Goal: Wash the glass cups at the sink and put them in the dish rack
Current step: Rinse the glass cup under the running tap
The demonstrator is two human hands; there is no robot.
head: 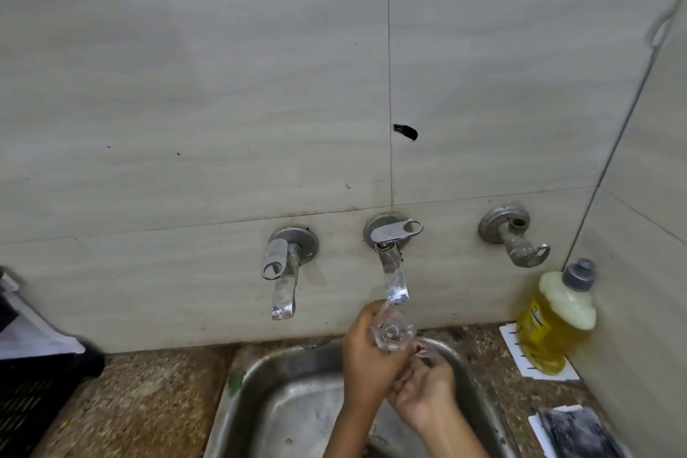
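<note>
Black crate (33, 383) runs off the left edge; the sink (297, 402) and a dark cloth (580, 435) off the bottom.

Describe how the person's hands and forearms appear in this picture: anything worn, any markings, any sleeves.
Both hands are bare, with no gloves. The left hand and right hand show no rings that can be made out, and both forearms are uncovered to the frame's bottom edge, with no sleeve, watch or bracelet in view. A fingernail on the right hand seems to carry red polish.

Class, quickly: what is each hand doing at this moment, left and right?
Left hand: closed around the glass cup, holding it under the middle tap.
Right hand: at the cup's lower end; its grip cannot be told.
</note>
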